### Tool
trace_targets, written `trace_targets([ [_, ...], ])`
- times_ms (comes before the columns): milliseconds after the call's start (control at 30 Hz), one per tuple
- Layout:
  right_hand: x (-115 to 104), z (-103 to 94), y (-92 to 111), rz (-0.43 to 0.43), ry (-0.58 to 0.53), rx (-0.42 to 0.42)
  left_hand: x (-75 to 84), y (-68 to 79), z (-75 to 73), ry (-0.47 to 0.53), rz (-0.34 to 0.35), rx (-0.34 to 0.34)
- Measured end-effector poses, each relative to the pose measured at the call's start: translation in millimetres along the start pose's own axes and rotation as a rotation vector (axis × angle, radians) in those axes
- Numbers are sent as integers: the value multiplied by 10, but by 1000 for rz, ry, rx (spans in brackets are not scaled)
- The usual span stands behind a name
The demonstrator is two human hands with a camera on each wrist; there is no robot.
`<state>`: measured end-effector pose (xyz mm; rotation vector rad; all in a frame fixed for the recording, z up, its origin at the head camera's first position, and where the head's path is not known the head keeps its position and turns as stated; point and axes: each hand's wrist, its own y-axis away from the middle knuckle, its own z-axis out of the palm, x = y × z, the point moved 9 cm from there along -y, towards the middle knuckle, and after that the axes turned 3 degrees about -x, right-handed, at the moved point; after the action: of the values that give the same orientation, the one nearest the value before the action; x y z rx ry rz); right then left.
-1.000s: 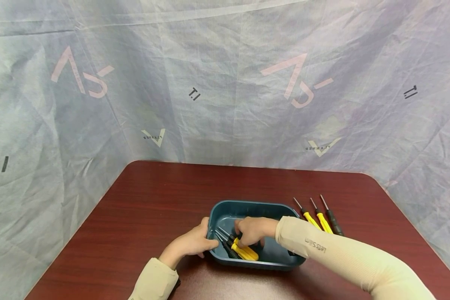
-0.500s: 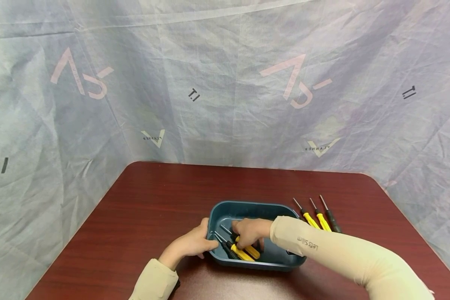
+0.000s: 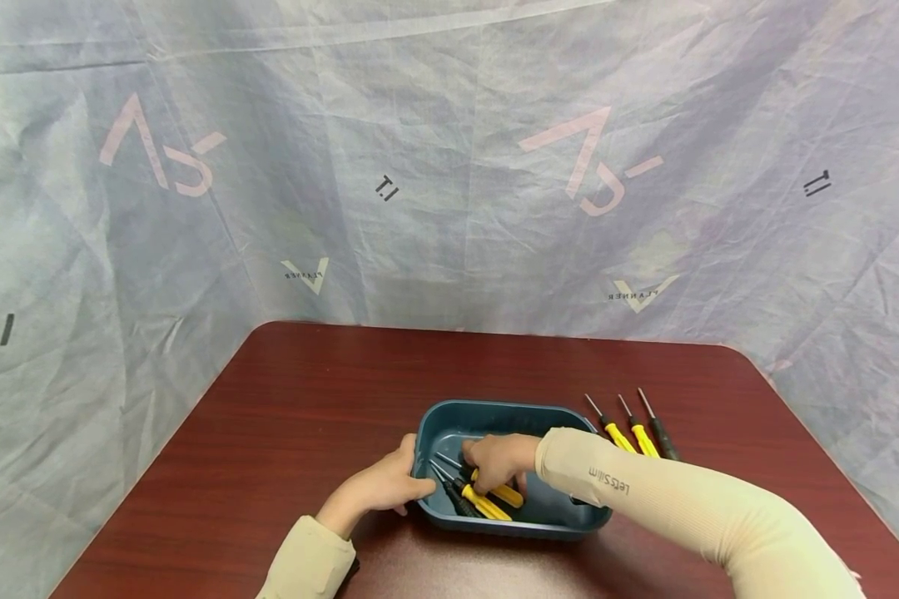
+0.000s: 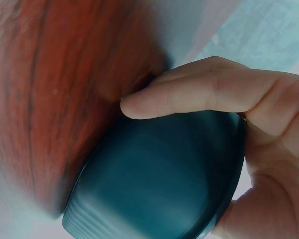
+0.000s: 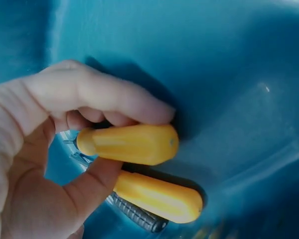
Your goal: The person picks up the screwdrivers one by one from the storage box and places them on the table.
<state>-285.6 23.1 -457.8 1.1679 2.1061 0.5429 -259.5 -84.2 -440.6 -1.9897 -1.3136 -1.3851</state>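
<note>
A dark teal plastic bin (image 3: 554, 530) stands on the table, several screwdrivers lying in its left part. My left hand (image 3: 382, 482) grips the bin's left end, thumb over the rim and fingers along the outer wall, as the left wrist view also shows. Inside the bin my right hand (image 3: 498, 460) pinches a screwdriver with a yellow handle (image 5: 132, 144) between thumb and fingers. Just beside that handle lies a second yellow-handled screwdriver (image 5: 159, 196), with a black-handled screwdriver (image 5: 139, 211) next to it. The right hand partly covers the held screwdriver's shaft.
Right of the bin, two yellow-handled screwdrivers (image 3: 618, 437) and a black-handled screwdriver (image 3: 663, 437) lie side by side on the reddish-brown table (image 3: 307, 399), tips away from me. My right sleeve (image 3: 667, 499) hides part of their handles. A grey printed sheet (image 3: 449, 166) hangs behind.
My right hand has shifted slightly left in the bin. The yellow handle it pinches has moved right, apart from the other yellow handle. The left hand and the bin stay put.
</note>
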Motion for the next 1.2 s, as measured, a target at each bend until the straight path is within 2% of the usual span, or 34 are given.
trace_targets([
  [500, 26, -62, -43, 25, 122, 17, 4, -7, 1, -7, 15, -6],
  [800, -9, -127, 19, 23, 187, 44, 2, -4, 3, -4, 11, -12],
  [933, 7, -151, 31, 37, 253, 81, -4, -1, 4, -2, 6, -14],
  [1200, 67, -225, 82, 126, 374, 179, -18, -7, 14, 3, 4, -11],
])
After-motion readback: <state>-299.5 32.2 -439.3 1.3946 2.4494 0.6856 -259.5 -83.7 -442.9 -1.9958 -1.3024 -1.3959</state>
